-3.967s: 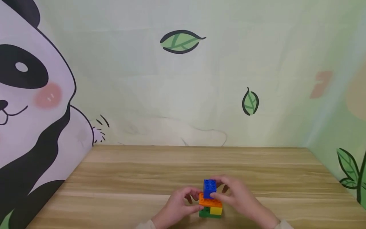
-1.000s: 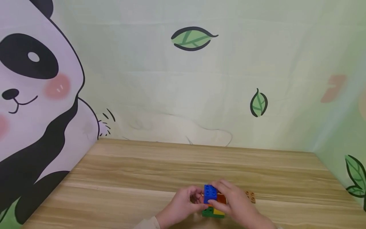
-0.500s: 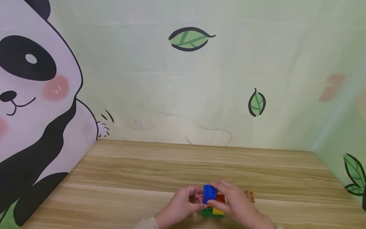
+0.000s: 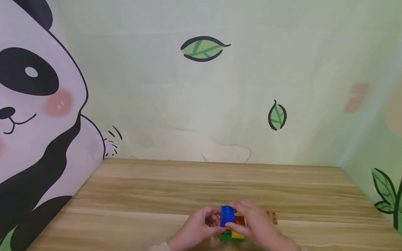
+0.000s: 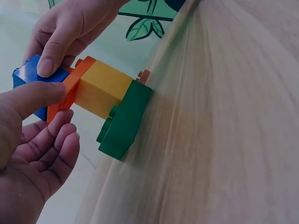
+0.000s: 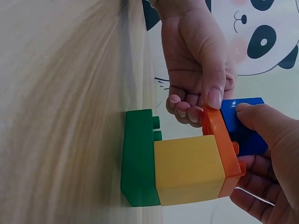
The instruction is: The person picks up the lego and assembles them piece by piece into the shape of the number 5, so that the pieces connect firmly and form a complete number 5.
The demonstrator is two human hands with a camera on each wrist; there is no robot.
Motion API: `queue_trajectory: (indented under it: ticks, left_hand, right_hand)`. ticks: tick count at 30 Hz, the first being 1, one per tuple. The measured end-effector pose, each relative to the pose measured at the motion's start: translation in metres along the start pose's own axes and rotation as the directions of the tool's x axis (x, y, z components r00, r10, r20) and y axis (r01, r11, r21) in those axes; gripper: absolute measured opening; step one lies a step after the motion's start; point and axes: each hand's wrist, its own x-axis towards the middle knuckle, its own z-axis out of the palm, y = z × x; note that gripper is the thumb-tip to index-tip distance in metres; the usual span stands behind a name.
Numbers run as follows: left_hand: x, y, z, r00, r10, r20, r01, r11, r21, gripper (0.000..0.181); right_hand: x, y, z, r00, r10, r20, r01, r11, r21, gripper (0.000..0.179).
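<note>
A small stack of toy building bricks stands near the table's front. At its bottom is a green brick point(image 6: 138, 158), with a yellow brick point(image 6: 189, 170) on one end. An orange flat brick point(image 6: 222, 149) lies over the yellow one and overhangs to the left. On the overhanging end sits a blue brick point(image 4: 227, 216). My right hand point(image 4: 255, 223) pinches the blue brick, its thumb on the near face. My left hand point(image 4: 196, 226) pinches the overhanging end of the orange brick between thumb and fingers, as both wrist views show.
Behind my right hand a brown brick point(image 4: 272, 217) lies on the wooden table point(image 4: 150, 188), partly hidden. A printed backdrop point(image 4: 150, 87) with a panda and leaves rises from the table's back and sides.
Since four seconds ago the blue brick has shifted left and lower over the orange brick, and the brown brick has come into sight. Over the last second both hands keep their hold; the head view shifts slightly.
</note>
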Motion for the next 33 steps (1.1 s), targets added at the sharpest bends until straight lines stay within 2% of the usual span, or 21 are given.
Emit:
queue_trajectory:
  ticks: [14, 18, 22, 26, 33]
  left_hand:
    - [-0.001, 0.003, -0.003, 0.999, 0.029, 0.030, -0.032, 0.997, 0.073, 0.024]
    - [-0.002, 0.003, -0.004, 0.999, 0.025, 0.027, -0.027, 0.995, 0.093, 0.024]
    - [-0.002, 0.005, -0.005, 0.999, 0.045, 0.025, -0.048, 0.989, 0.137, 0.027]
    - [-0.004, 0.007, -0.006, 0.997, 0.080, 0.023, -0.083, 0.982, 0.167, 0.029]
    - [-0.003, 0.008, -0.005, 0.997, 0.075, 0.016, -0.076, 0.983, 0.167, 0.031]
  right_hand:
    - [-0.001, 0.000, -0.005, 0.994, 0.079, 0.069, -0.083, 0.995, 0.050, 0.042]
    - [0.000, -0.001, -0.009, 0.987, 0.118, 0.111, -0.124, 0.991, 0.045, 0.049]
    - [0.001, -0.003, -0.014, 0.975, 0.165, 0.146, -0.174, 0.983, 0.050, 0.051]
    - [0.002, -0.003, -0.017, 0.977, 0.164, 0.133, -0.171, 0.984, 0.041, 0.048]
    - [0.002, -0.002, -0.021, 0.979, 0.170, 0.115, -0.175, 0.984, 0.032, 0.045]
